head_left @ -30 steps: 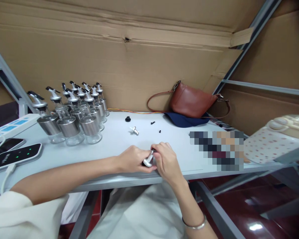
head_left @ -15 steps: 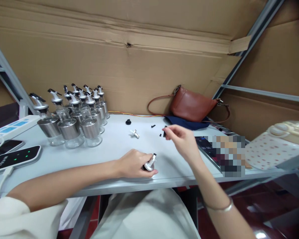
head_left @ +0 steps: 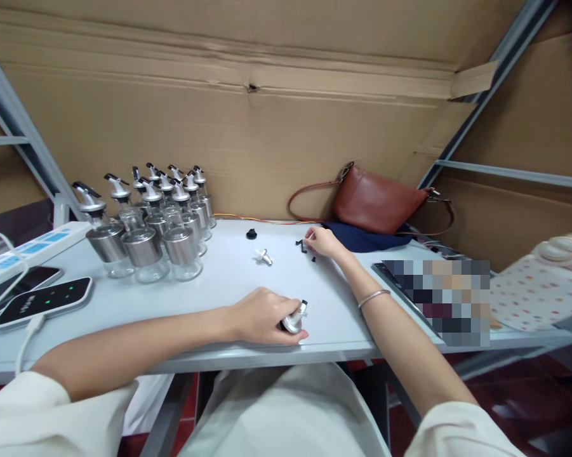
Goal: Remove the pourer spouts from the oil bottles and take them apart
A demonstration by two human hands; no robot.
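Spout (head_left: 292,322) is in the left hand (head_left: 261,315), near the close edge of the counter (head_left: 219,279), black tip (head_left: 305,303) up and clear of the hand. Left fingers are closed round it, firm hold; can't tell if it also rests on the counter.

Right hand (head_left: 322,242) is the change: a second ago it was at the spout with the left, half a second ago it held a black piece in the air, now it's down well beyond the spout at the black clips (head_left: 303,248). Right fingers are bunched beside them; can't tell if they pinch one or have let go.

Means the spout is on a one-hand hold and nothing is being fitted or pulled there.

Beyond the spout: small black bit (head_left: 313,259) near the clips, white fitting (head_left: 264,256) slightly left, black cap (head_left: 251,234) farther out. Bottles (head_left: 143,247) stand well left of the spout; brown bag (head_left: 376,200) sits far beyond it, to the right.
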